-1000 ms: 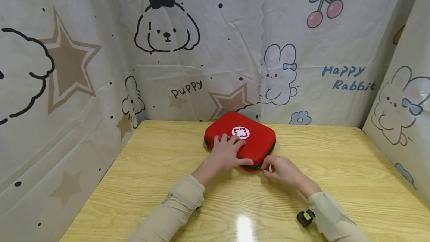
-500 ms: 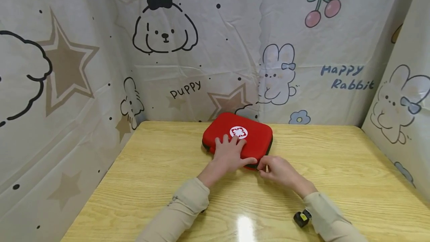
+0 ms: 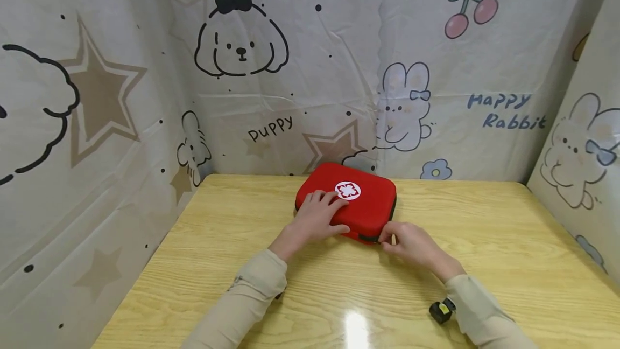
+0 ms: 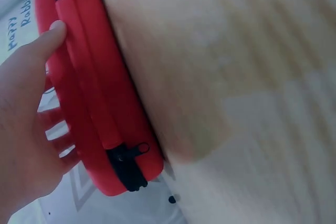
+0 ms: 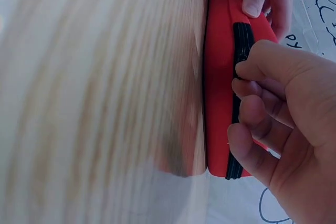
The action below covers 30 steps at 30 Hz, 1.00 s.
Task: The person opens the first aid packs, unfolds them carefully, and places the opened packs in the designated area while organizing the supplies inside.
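A red zippered first-aid case with a white round emblem lies on the table, lid up. My left hand rests on its near left part, fingers spread over the lid; in the left wrist view the thumb presses the front side. At the near right corner, my right hand pinches at the black zipper between thumb and forefinger, which hide the pull they hold. A second zipper pull hangs at the case's other end in the left wrist view.
The wood-grain table runs back to a printed curtain close behind the case. More curtain encloses the right side, and the left side likewise. A black wrist camera sits under the right sleeve.
My left hand has slid a little to the left over the lid, its thumb drawing away from the near corner and baring some black zipper. My right hand keeps its pinch at about the same spot.
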Motion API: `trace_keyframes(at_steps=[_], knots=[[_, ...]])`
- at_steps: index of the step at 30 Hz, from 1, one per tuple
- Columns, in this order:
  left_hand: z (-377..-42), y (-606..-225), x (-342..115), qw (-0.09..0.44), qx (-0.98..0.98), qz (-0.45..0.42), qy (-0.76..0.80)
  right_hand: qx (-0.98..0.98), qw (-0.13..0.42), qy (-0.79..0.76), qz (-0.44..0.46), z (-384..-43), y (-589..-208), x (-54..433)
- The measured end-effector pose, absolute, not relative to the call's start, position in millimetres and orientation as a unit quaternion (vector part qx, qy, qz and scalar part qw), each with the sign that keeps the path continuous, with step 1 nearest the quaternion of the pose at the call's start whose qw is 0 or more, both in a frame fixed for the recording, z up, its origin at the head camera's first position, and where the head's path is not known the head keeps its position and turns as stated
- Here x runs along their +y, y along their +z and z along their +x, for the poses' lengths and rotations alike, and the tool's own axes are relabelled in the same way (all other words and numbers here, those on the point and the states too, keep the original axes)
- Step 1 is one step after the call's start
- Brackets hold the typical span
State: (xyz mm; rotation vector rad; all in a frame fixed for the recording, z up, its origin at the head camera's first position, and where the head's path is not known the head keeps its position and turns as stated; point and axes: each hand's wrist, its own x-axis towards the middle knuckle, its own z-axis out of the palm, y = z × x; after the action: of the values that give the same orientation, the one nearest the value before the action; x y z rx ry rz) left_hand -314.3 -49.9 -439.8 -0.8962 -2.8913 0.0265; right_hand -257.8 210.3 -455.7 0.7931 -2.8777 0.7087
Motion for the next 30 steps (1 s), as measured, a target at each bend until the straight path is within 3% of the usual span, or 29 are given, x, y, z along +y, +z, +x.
trace_keyframes(at_steps=[7,14,25,30], knots=[[-312.4,-440.8,-42.7,0.09,-0.954,-0.282,0.05,-0.938,0.054,0.226,0.257,-255.8,-455.4,210.3],[-306.6,-440.7,-31.9,0.086,-0.958,-0.268,0.056,-0.936,0.062,0.226,0.262,-252.3,-454.8,205.1],[-306.1,-443.8,-20.5,0.09,-0.963,-0.246,0.059,-0.935,0.121,0.196,0.268,-249.5,-456.3,195.8],[-304.1,-443.3,-23.1,0.087,-0.963,-0.248,0.053,-0.939,0.111,0.193,0.263,-248.5,-455.3,195.4]])
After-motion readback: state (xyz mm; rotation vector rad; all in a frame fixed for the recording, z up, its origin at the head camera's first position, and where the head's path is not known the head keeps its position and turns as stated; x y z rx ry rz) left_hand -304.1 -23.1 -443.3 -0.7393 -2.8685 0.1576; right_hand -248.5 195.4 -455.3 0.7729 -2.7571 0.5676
